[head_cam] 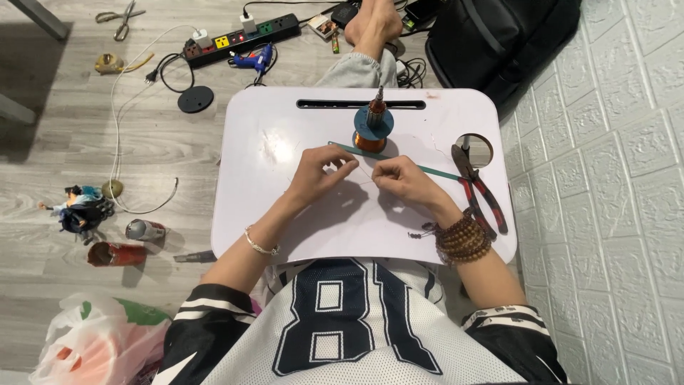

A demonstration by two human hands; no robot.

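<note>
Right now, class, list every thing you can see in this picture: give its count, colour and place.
Lap table: one, white, across the lap.
Copper wire coil: one, copper on blue base, table's far side.
Ruler: one, green, behind the hands.
Pliers: one, red-black handles, table right.
Power strip: one, black, floor.
Glue gun: one, blue, floor.
Scissors: one, grey, floor, far left.
Figurine: one, dark, floor left.
Backpack: one, black, top right.
Plastic bag: one, pale, bottom left.
Left hand, right hand: pinching thin wire.

Single head-worn view, looking steeply down from above the person's chest at close range. The white lap table (249,214) fills the centre; grey floor (142,142) extends toward 9 and 12 o'clock, and a white tiled wall (613,178) lies at 3 o'clock.
</note>
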